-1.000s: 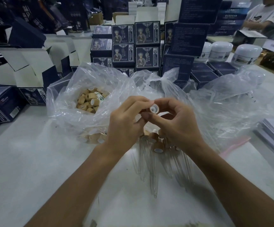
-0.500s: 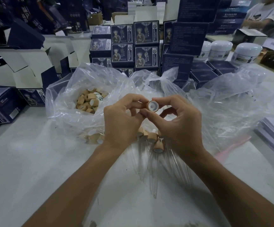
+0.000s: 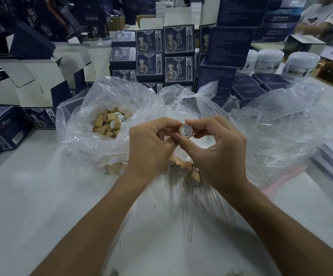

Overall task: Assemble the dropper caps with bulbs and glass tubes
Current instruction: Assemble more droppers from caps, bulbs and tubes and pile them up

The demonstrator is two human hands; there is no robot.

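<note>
While steadying the round tan dropper cap [image 3: 185, 130] above the clear plastic bag [image 3: 109, 108], pinched by right hand [image 3: 217, 154], left hand [image 3: 151, 150] curled alongside, probably seating the bulb.

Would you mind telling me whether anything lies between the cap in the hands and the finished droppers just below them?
Nothing visible does. The right hand pinches the cap, with the left hand at its side. The droppers lie on clear plastic directly below, partly hidden by both hands, with only open air between.
</note>
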